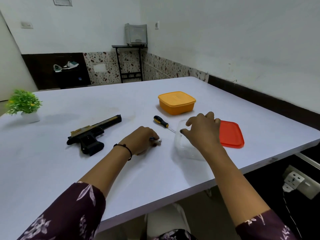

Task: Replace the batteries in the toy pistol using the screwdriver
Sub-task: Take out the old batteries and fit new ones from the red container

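The left hand [142, 141] lies on the bench [52, 170] near its middle, knuckles up. Its grip is clenched around a small item [157, 140], of which only a white and bluish end shows past the fingertips. The item is too small to identify for sure.

The right hand [202, 130] is over a clear container [183, 149] that stands close to the bench's right edge. Its fingers are bent and spread, and the thumb and forefinger are a little apart at the container's far-left rim. Whether this grip pinches the wall or only touches it cannot be told, and nothing shows inside it.

The toy pistol [93, 134] lies flat on its side left of the left hand and apart from it. Its long axis runs diagonally, with the muzzle pointing towards the far right corner and the handle towards the near edge.

The screwdriver [163, 123] lies between the two hands, slightly farther away, with neither hand on it. Its black and yellow handle points far-left. Its shaft points near-right, and the tip reaches the clear container.

A red lid [232, 134] lies flat just right of the container, partly under the right hand. An orange box [176, 103] with its lid on stands farther back. A small green plant [24, 104] in a white pot stands at the left edge.
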